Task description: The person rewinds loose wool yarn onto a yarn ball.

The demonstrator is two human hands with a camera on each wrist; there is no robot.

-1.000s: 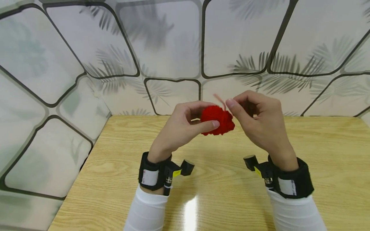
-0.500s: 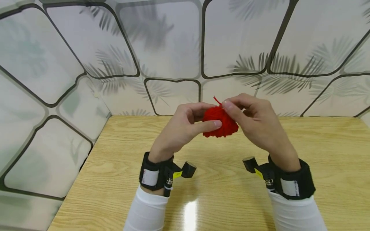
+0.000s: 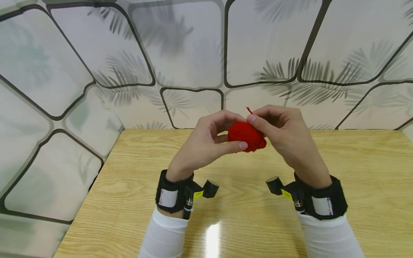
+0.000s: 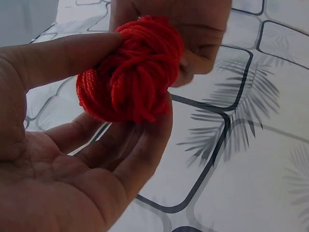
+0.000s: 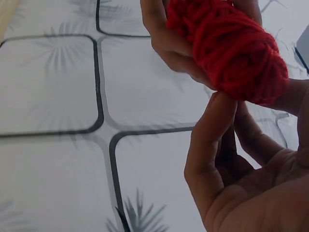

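A small ball of red yarn (image 3: pixel 244 132) is held up above the table between my two hands. My left hand (image 3: pixel 211 141) grips it from the left, thumb in front and fingers behind. At its top right, my right hand (image 3: pixel 284 130) pinches the yarn between thumb and forefinger; a short loose yarn end (image 3: pixel 249 110) sticks up beside those fingertips. In the left wrist view the wound strands of the yarn ball (image 4: pixel 130 72) show clearly. From the right wrist, the yarn ball (image 5: pixel 236 53) hides part of the fingers, and the pinched strand cannot be made out.
Below the hands lies a light wooden table (image 3: pixel 242 215), its back edge meeting a wall (image 3: pixel 193 43) patterned with dark outlines and grey leaves. Each wrist wears a black band (image 3: pixel 174 193) with a small camera.
My right hand has moved left onto the top of the yarn ball. The ball has turned a little and shifted slightly right. Less of the loose yarn end shows than one second ago.
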